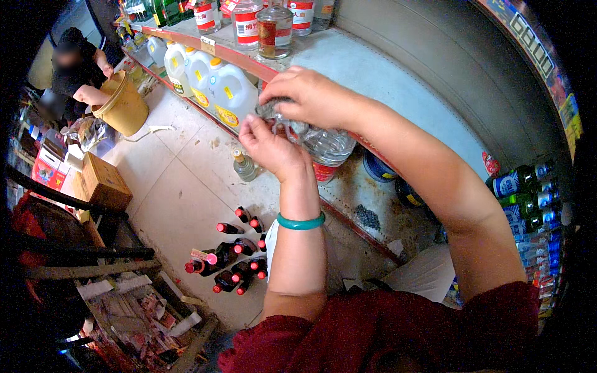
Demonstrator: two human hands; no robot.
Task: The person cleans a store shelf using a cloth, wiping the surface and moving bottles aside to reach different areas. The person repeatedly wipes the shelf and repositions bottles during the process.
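A crumpled grey rag [272,110] is in my right hand [314,96], whose fingers are closed over it. Just below, my left hand [270,146] has its fingers curled together in a pinch, and what they hold is hidden. A green bangle [301,222] circles my left wrist. Beside both hands is a large clear jug [329,148] with a red label low on its side; its upper end is partly hidden by the hands and rag. A small clear glass bottle [244,166] stands on the floor to the left of my left wrist.
Clear bottles with red-and-white labels [247,26] line the upper shelf, with white jugs [231,90] beneath. Dark red-capped bottles [239,252] cluster on the floor. At far left a person bends over a yellow bucket [127,105], near a wooden box [106,181]. Green bottles [522,183] lie stacked right.
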